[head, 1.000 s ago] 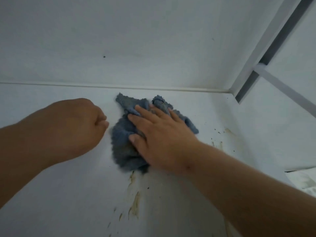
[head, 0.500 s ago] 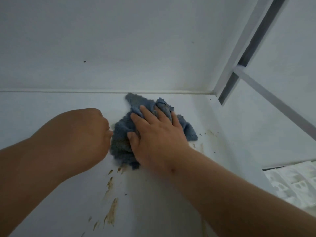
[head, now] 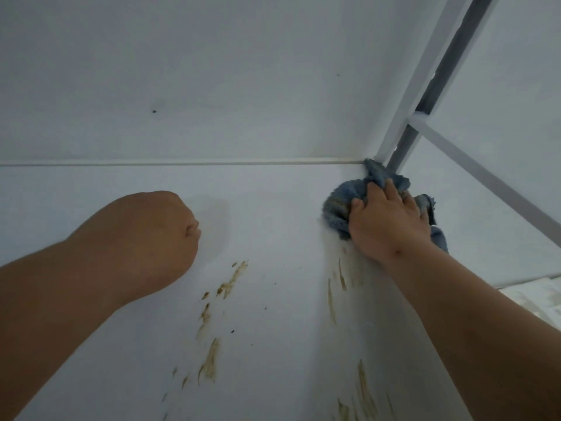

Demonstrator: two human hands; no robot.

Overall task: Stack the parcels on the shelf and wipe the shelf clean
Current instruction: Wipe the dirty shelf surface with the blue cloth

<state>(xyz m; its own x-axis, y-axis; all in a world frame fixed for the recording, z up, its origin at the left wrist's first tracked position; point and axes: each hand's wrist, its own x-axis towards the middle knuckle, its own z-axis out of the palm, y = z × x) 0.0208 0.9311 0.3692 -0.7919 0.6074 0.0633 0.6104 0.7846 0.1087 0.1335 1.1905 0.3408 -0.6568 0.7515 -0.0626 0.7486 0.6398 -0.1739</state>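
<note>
Blue cloth [head: 340, 205] sits right of centre, bunched into the shelf's [head: 273, 208] back corner, its tip touching the upright post [head: 425, 80]. I see my right hand [head: 385, 220] pressed flat on top of it, fingers [head: 391, 189] spread over the folds, cloth spilling out left and right of the palm. My left hand [head: 158, 238], left of centre, is a closed fist holding nothing, resting on the board. Brown smears [head: 212, 354] streak the lower middle.

White shelf [head: 273, 208], streaked with brown smears [head: 209, 360].
A blue cloth [head: 337, 208] lies bunched at its far right corner, right of frame centre.
</note>
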